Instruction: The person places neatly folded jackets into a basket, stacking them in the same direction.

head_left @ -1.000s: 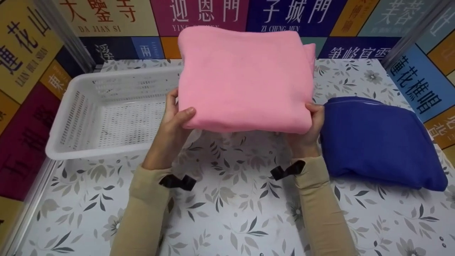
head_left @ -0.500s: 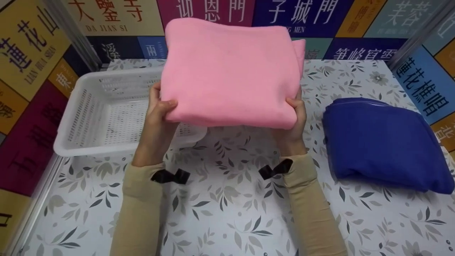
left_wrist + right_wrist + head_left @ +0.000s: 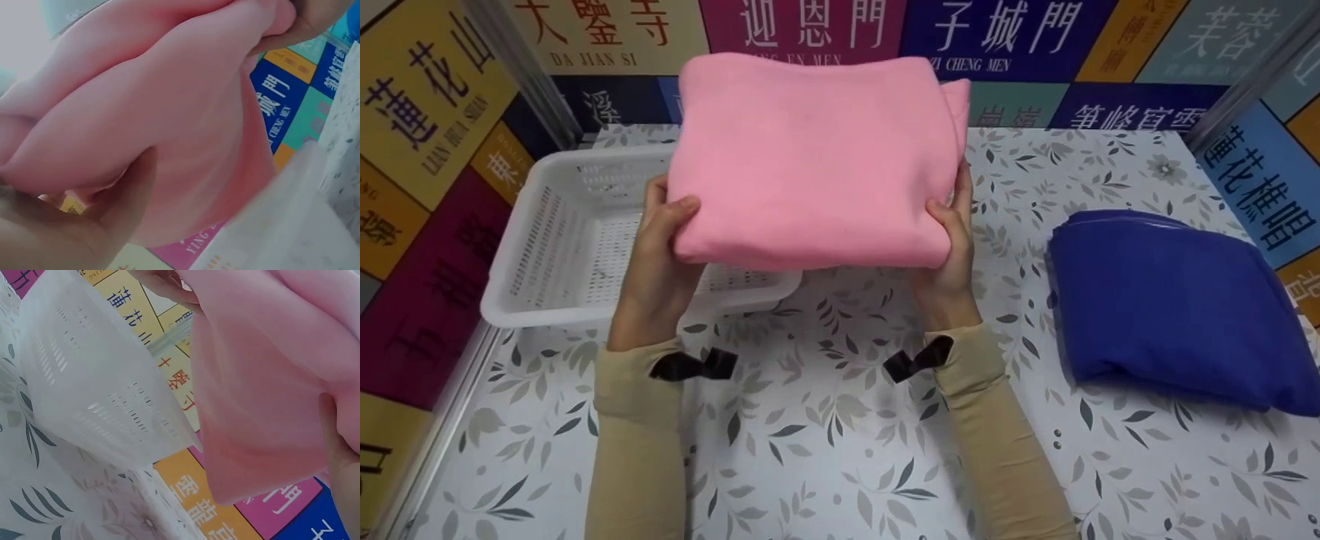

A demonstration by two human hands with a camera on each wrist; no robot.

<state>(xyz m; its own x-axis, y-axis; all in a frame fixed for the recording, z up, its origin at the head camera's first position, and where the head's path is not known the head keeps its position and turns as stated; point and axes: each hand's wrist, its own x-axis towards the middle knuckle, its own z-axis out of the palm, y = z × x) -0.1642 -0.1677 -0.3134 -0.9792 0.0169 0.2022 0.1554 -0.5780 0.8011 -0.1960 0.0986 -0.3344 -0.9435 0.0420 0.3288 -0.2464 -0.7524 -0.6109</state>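
Note:
A folded pink cloth, thick and soft like a garment (image 3: 810, 165), is held up above the table between both hands. My left hand (image 3: 658, 262) grips its near left corner, thumb on top and fingers underneath. At the near right corner my right hand (image 3: 949, 259) grips it the same way. In the left wrist view the folded layers of the pink cloth (image 3: 169, 95) show, with the left thumb pressing into them. The white plastic basket (image 3: 536, 262) stands behind and left, partly hidden by the cloth and left hand.
A folded dark blue cloth (image 3: 1177, 311) lies on the right of the table (image 3: 825, 450), which has a leaf-patterned cover. Panels with Chinese characters (image 3: 1005, 37) wall in the back and both sides. A black strap (image 3: 694, 365) sits on each wrist.
Both hands have carried the pink cloth to the left, so that it overlaps more of the basket in the head view. The grip looks the same, and the blue cloth stays put.

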